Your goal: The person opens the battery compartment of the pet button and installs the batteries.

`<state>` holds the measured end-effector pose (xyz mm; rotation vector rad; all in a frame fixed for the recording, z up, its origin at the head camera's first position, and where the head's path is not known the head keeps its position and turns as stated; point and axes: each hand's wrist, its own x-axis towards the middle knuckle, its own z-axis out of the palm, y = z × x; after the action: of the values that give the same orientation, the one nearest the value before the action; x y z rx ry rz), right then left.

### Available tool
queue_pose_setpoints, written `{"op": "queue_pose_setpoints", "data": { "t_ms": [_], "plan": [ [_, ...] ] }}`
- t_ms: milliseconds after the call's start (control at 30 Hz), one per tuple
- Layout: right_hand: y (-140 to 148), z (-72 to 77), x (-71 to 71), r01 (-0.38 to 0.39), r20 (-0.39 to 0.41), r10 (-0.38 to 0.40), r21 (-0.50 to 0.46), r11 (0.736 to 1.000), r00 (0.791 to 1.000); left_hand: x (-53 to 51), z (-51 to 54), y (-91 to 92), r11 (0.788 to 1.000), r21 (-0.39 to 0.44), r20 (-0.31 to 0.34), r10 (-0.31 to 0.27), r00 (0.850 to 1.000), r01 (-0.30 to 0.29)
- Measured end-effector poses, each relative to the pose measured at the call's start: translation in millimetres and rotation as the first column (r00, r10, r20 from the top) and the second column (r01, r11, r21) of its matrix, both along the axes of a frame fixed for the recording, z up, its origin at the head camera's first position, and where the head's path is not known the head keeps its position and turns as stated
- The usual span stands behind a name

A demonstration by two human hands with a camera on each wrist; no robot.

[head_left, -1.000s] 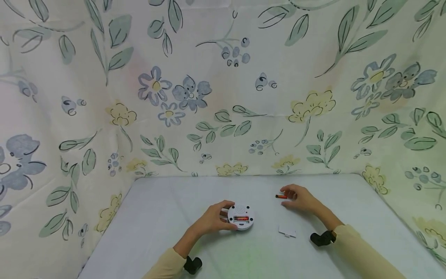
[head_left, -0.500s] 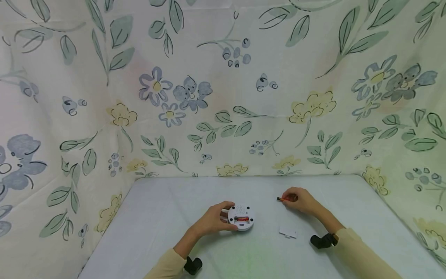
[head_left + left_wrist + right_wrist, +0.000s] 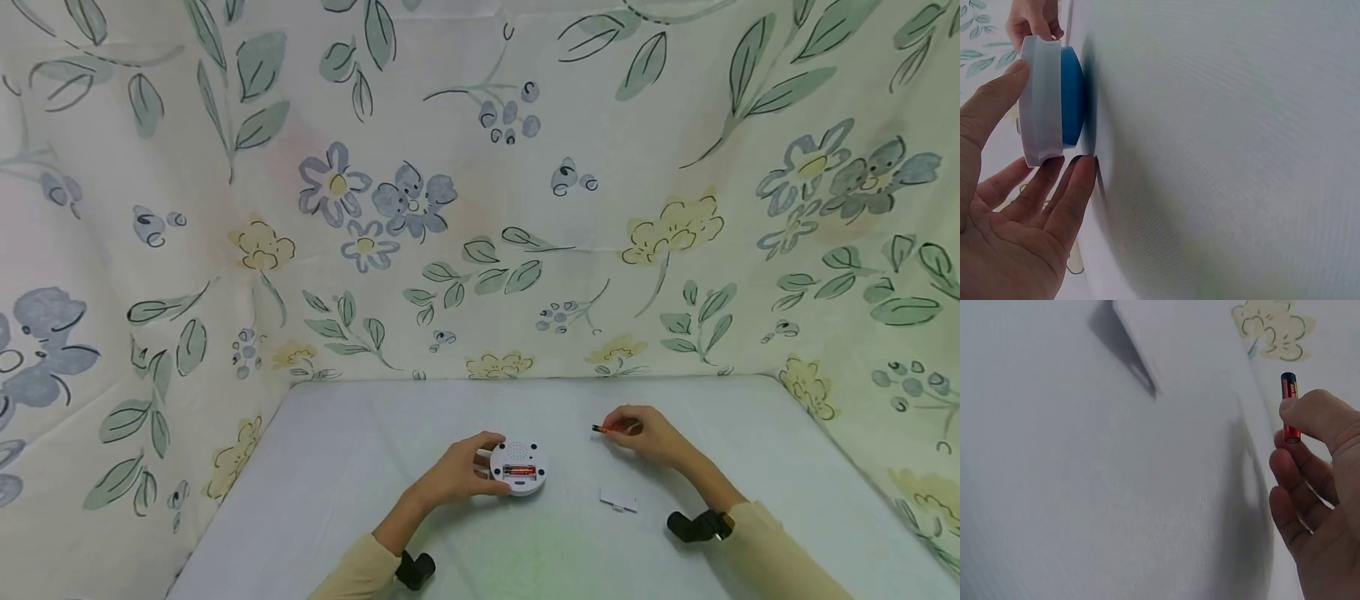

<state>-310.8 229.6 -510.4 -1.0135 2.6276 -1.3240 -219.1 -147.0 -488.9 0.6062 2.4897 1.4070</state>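
My left hand [image 3: 459, 471] holds a round white device [image 3: 525, 454] between thumb and fingers, from its left side. Its upturned face has dark feet, small holes and an uncovered battery compartment with a red battery [image 3: 519, 472] in it; whether a second one lies there I cannot tell. In the left wrist view, the device [image 3: 1044, 103] shows a blue part [image 3: 1071, 97] facing the table. Farther right, my right hand [image 3: 647, 432] pinches a red and black battery [image 3: 1289, 387] above the table; the thumb covers part of it.
A small white battery cover [image 3: 618, 499] lies on the white tabletop [image 3: 360, 433], between the device and the right wrist. Behind the table hangs a floral curtain [image 3: 480, 308]. Black cameras [image 3: 415, 571] sit on both wrists.
The right hand's fingers have drawn together on the battery, which now tilts slightly and has shifted a little left since half a second ago. Left hand and device stay put.
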Motion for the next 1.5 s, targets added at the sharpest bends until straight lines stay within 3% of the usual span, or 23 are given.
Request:
{"op": "queue_pose_setpoints", "data": {
  "t_ms": [233,433,633,1100,1500],
  "plan": [
    [-6.4,-7.3,0.0,-0.062,-0.004,0.062,-0.074,0.995,0.998,-0.4,0.0,0.2,1.000,-0.003,0.003,-0.003,1.000,0.003],
    [-18.4,-3.0,8.7,-0.098,0.024,0.102,-0.131,0.987,0.995,-1.6,-0.8,0.3,1.000,-0.008,0.010,0.005,1.000,-0.005],
    [-30.9,2.5,16.0,-0.082,0.038,0.089,-0.141,0.987,0.995,-1.8,-1.1,0.0,1.000,-0.012,0.011,0.002,1.000,-0.002],
    [-49.5,-1.6,20.2,-0.060,0.070,0.076,-0.210,0.976,0.995,-1.4,0.0,-1.1,1.000,-0.011,0.011,-0.002,1.000,0.002],
    [-64.4,4.1,29.2,-0.031,0.128,0.075,-0.317,0.948,0.989,0.6,1.2,-0.6,1.000,0.000,0.002,-0.016,1.000,0.016]
  ]
}}
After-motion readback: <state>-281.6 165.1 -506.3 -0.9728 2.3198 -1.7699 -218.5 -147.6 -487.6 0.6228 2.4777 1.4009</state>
